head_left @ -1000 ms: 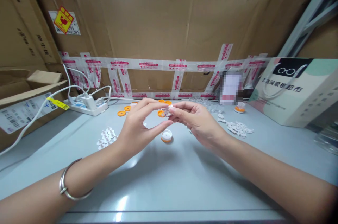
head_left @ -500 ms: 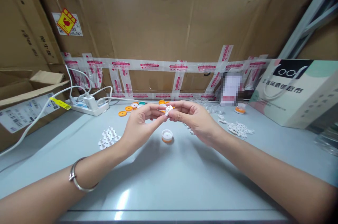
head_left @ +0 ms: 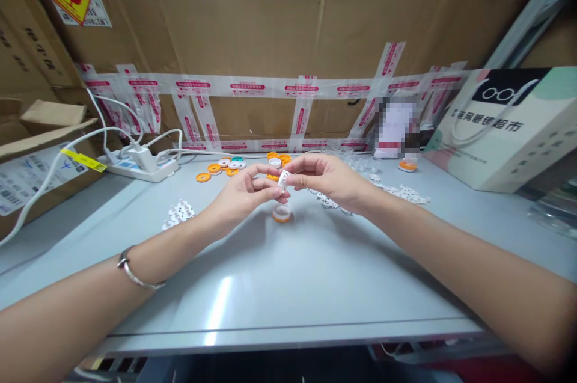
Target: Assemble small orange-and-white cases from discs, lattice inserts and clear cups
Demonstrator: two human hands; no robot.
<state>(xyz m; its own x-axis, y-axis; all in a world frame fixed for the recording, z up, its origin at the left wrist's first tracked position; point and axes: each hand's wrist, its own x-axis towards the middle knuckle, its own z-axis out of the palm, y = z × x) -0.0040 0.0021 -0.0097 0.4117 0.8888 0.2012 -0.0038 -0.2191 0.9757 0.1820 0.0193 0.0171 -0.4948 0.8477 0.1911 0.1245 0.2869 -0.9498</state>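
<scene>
Above the middle of the table, a small white plastic part [head_left: 283, 179] is pinched between both hands. My left hand [head_left: 238, 193] is closed on its left side with thumb and fingertips. From the other side, my right hand [head_left: 331, 181] grips it in the same way; the part's exact shape is too small to tell. Just below the fingers stands a round cup with a white rim and orange base [head_left: 282, 213]. Several white pegged pieces [head_left: 179, 213] lie left of my left forearm. Flat white pieces [head_left: 331, 201] are scattered under and beside my right hand, partly hidden by it.
Orange, white and teal rings [head_left: 214, 169] lie toward the back. Clear plastic pieces [head_left: 356, 160] are behind my right hand. A power strip [head_left: 151, 168] with cables and an open carton [head_left: 40, 178] stand left; a paper bag [head_left: 491, 142] stands right. A big cardboard box [head_left: 252, 22] walls the back.
The view has tipped down, so the table's front edge shows more. The white part has turned between my fingers, and both hands still hold it.
</scene>
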